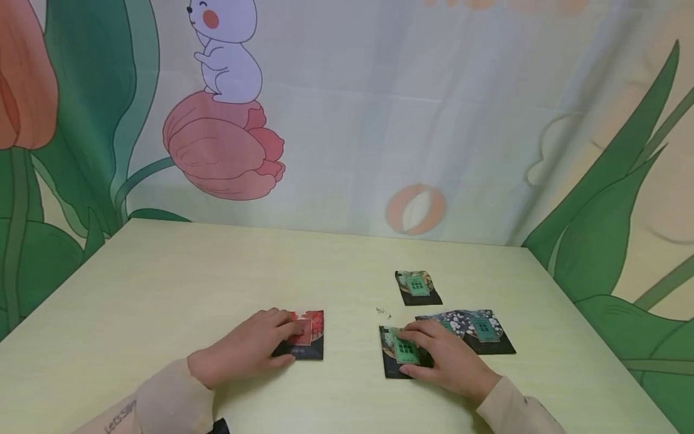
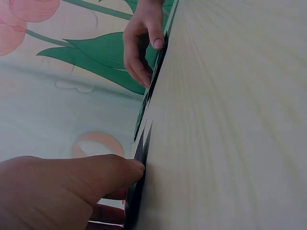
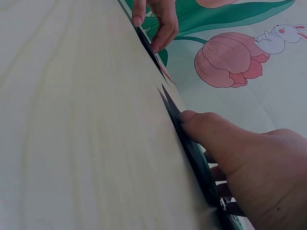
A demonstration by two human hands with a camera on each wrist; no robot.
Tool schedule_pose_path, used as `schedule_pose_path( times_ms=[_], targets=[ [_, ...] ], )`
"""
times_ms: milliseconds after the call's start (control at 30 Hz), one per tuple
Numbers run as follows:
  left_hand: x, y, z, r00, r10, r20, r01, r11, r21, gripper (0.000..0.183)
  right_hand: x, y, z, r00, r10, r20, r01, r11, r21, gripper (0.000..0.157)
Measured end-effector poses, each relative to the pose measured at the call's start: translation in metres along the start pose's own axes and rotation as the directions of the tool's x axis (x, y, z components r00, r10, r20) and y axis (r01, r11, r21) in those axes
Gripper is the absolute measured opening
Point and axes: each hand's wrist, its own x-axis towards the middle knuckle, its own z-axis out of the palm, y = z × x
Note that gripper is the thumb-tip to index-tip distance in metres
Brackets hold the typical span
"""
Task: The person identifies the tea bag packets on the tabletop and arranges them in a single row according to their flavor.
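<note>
A flat sachet with a red top and dark lower part lies on the table under my left hand. The fingers rest across its face, and the thumb touches it near the lower edge. My right hand lies over a green-labelled dark sachet, its fingertips and thumb touching the printed face and covering the right part. Seen edge-on in the left wrist view, the red sachet sits beneath the left thumb. The right wrist view shows the other sachet's dark edge under the right thumb.
Beyond the right hand lie a floral sachet, another partly hidden beside it, and a green-labelled sachet farther back. Small dark specks mark the pale table. A dark corner shows by the left sleeve. A printed curtain hangs behind.
</note>
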Motion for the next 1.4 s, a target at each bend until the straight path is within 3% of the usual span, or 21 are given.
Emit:
schedule_pose_path(
  times_ms=[300,567,800,1400],
  targets=[
    [-0.001,0.001,0.0,1.0,-0.002,-0.003,0.002,1.0,0.016,0.043,0.006,-0.005,0.001,0.999,-0.044,-0.016,0.043,0.997,-0.062,0.058],
    [0.0,0.001,0.001,1.0,0.01,-0.029,-0.009,1.0,0.018,0.041,0.01,-0.011,0.002,1.0,-0.016,-0.005,0.016,0.997,-0.071,0.057],
    [-0.001,0.001,0.001,1.0,0.002,-0.02,-0.002,1.0,0.013,0.041,0.014,-0.014,0.003,1.0,0.015,0.027,-0.014,1.0,-0.028,0.058],
    [-0.001,-0.001,0.002,1.0,0.003,-0.013,-0.003,1.0,-0.012,0.043,0.028,-0.022,0.008,0.999,-0.012,0.033,0.012,1.0,0.001,0.061]
  ],
)
